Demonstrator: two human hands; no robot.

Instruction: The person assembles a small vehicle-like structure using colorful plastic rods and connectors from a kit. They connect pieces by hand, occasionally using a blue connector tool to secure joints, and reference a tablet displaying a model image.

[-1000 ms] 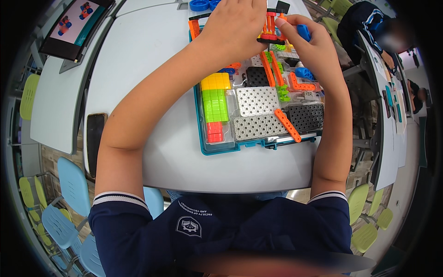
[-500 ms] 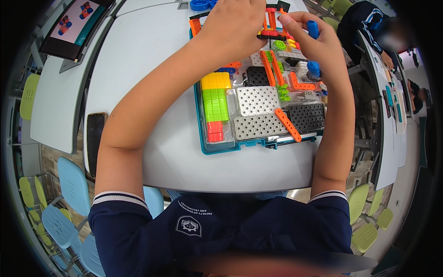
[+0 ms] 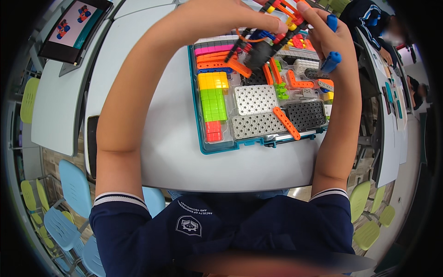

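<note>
Both my hands hold a building-kit model of black beams with orange, red and yellow parts, raised over the kit box. My left hand grips it from the left, its thumb along the frame; its other fingers are partly beyond the top edge. My right hand pinches the model's right side with thumb and fingers. Two blue rounded ends of a piece stick out beside that palm; how they join is hidden. A dark, blurred part hangs from the model's lower side.
The teal-edged box holds yellow, green and red blocks, pale grey perforated plates and a loose orange beam near its front. A phone lies on the table's left. A screen stands at far left; a person sits far right.
The model has tipped and come nearer, showing its black beams. My left hand has shifted up, and my right hand slightly right. More of the box's far left now shows.
</note>
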